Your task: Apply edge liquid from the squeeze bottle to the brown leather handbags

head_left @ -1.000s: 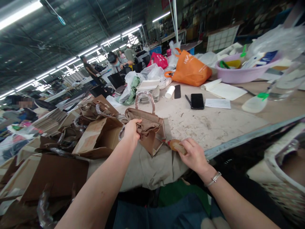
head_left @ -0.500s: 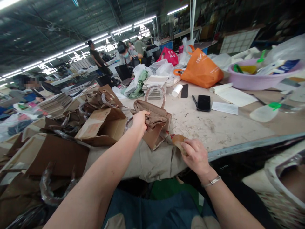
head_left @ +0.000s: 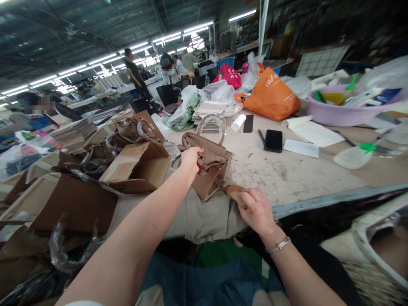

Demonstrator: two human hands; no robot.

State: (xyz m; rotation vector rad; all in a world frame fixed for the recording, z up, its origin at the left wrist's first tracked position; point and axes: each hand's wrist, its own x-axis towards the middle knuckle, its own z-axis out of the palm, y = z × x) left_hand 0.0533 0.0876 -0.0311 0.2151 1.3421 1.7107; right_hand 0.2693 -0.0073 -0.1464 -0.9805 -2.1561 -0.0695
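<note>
A brown handbag (head_left: 219, 149) with plastic-wrapped handles lies tilted at the table's near edge, its stiff lower panel facing me. My left hand (head_left: 191, 160) is closed on the bag's bunched brown fabric. In my right hand (head_left: 256, 208) is a squeeze bottle (head_left: 236, 194) of amber liquid, held with its red tip pointing left. The tip is at the lower right edge of the bag; whether it touches is too small to tell. Beige cloth (head_left: 207, 216) hangs over the table edge below the bag.
An open cardboard box (head_left: 127, 168) and several brown bags (head_left: 73, 204) crowd the left. Behind lie stacked boards (head_left: 210, 108), a white roll (head_left: 238, 122), and a phone (head_left: 273, 140). Farther right are an orange bag (head_left: 270, 93), a purple basin (head_left: 334, 114) and a clear bottle (head_left: 353, 157).
My right hand has moved slightly left with the bottle, bringing its tip farther in along the bag's lower edge. My left hand keeps its hold; the view has shifted slightly.
</note>
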